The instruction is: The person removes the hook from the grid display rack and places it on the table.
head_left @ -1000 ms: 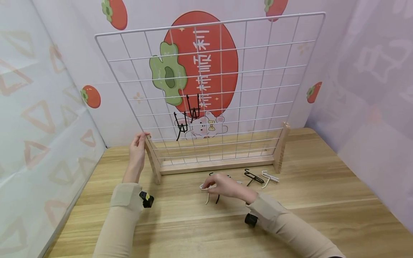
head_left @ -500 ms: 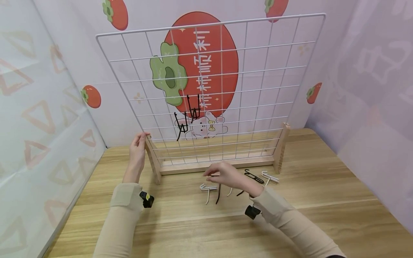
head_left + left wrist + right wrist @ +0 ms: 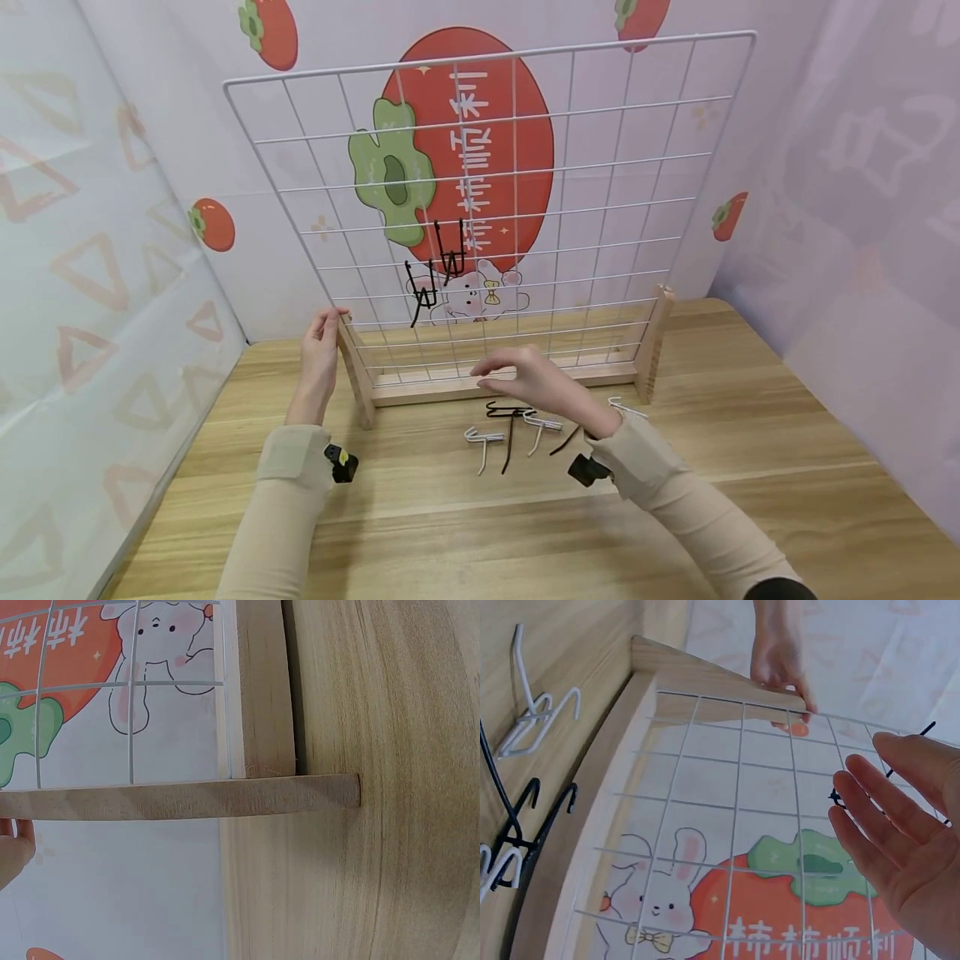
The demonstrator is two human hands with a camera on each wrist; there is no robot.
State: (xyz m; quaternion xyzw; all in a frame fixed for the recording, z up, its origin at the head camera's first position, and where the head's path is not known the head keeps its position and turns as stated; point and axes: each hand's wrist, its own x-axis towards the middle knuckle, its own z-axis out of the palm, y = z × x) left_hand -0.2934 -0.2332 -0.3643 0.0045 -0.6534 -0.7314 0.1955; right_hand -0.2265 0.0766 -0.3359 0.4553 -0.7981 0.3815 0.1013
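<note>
A white wire grid panel (image 3: 592, 183) stands in a wooden stand (image 3: 517, 383). My left hand (image 3: 320, 350) pinches the top of the stand's left upright (image 3: 352, 367). The right hand (image 3: 536, 383) hovers in front of the lower grid with nothing in it; the right wrist view shows its fingers (image 3: 877, 832) extended. Below it on the table lie a white hook (image 3: 483, 437), a black hook (image 3: 512, 412) and another white hook (image 3: 542, 423). Two black hooks, a lower one (image 3: 423, 293) and a higher one (image 3: 452, 257), hang on the grid's left half.
Another black hook (image 3: 566, 440) is partly hidden behind the right wrist. At the far right of the row, a white hook (image 3: 628, 407) shows in part above the sleeve. The wooden table (image 3: 465, 533) extends toward the person, and a printed cloth (image 3: 615, 175) hangs behind the grid.
My right hand has risen from the hooks on the table, uncovering the black and white ones beneath it, and moved closer to the grid. The left hand stays on the upright.
</note>
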